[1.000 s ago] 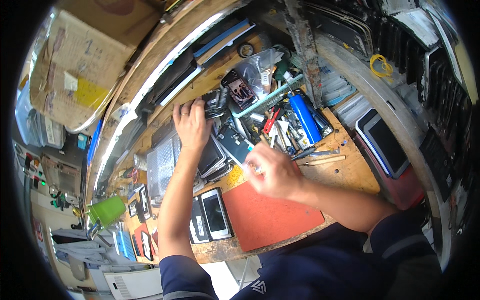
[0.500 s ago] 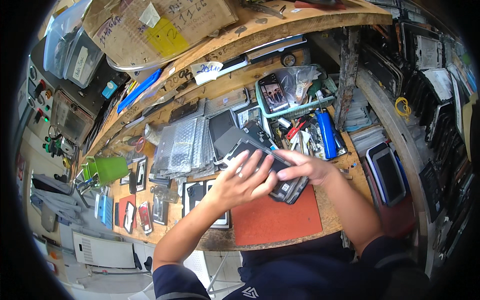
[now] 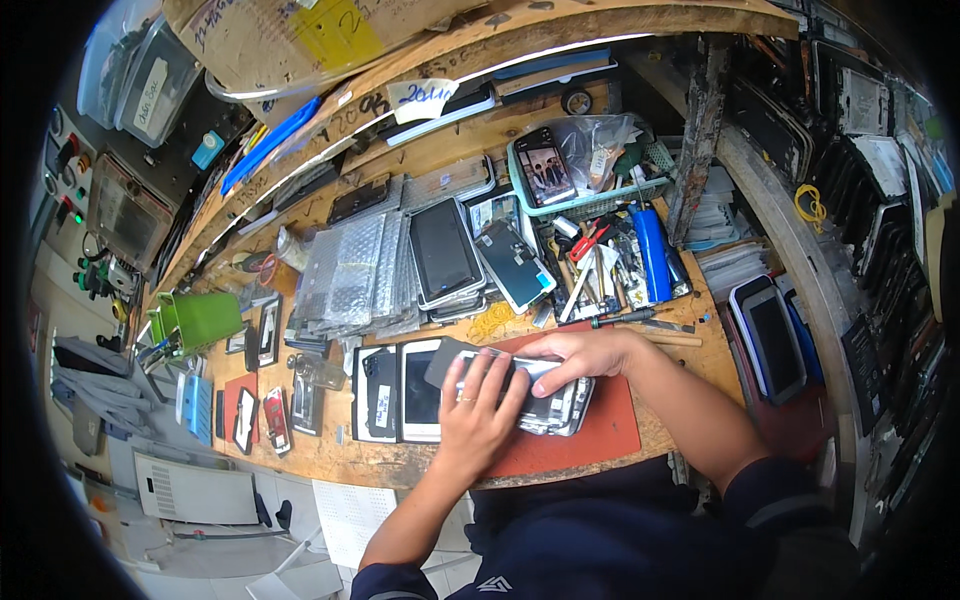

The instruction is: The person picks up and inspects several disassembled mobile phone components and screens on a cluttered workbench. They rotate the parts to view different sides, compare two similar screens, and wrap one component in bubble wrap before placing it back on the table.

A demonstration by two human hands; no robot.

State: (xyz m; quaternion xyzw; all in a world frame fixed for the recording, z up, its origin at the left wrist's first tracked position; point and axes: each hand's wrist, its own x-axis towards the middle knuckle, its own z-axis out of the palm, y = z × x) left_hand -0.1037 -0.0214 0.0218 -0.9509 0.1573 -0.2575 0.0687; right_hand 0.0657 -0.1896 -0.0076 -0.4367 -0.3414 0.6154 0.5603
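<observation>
My left hand [image 3: 478, 405] lies with its fingers over a stack of opened phone or tablet bodies [image 3: 562, 408], some with silvery edges; their exact kind is partly hidden. My right hand [image 3: 585, 360] grips the same stack from its far right side, thumb on top. A thin dark grey panel [image 3: 438, 368] sticks out to the left from under my left fingers. The stack is low over the red-orange mat [image 3: 612, 425]; I cannot tell whether it touches it. Just left, a white-framed tablet [image 3: 421, 385] lies beside a dark device in a tray [image 3: 377, 392].
Behind lie bubble-wrap sleeves [image 3: 345, 260], a black-screened tablet [image 3: 445, 250] and a loose screen [image 3: 515, 262]. Right of these are red-handled pliers [image 3: 588, 243], a blue cylinder [image 3: 652, 255] and a teal basket [image 3: 600, 206] holding a phone. A green bin [image 3: 200, 322] stands left; a wooden post [image 3: 697, 140] rises at right.
The stack has come down toward the mat and its tilt has lessened. Both hands still hold it. The white-framed tablet, loose screen and yellow rubber bands behind it are now uncovered.
</observation>
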